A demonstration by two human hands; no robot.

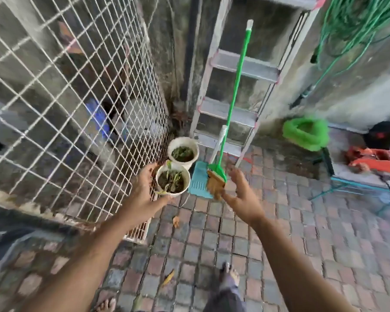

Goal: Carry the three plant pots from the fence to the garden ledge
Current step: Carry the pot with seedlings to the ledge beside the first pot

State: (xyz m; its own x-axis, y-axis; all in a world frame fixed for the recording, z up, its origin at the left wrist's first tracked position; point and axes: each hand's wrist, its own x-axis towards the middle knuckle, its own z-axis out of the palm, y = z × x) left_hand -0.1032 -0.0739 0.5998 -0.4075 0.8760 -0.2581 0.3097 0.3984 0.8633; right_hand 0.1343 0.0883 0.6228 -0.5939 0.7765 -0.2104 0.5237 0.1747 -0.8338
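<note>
So we see only two white pots by the wire fence [77, 86]: the near pot [173, 181] and the far pot [183, 152], which touch each other on the brick paving. The third is not in view, so we judge that it may already be moved, but we cannot tell; the ledge is also not visible. Our left hand [142, 190] has its fingers [150, 171] spread against the left wall of the near pot, not yet closed around it. Our right hand [242, 194] is spread and empty, apart from the pot, above the blue dustpan [198, 181].
</note>
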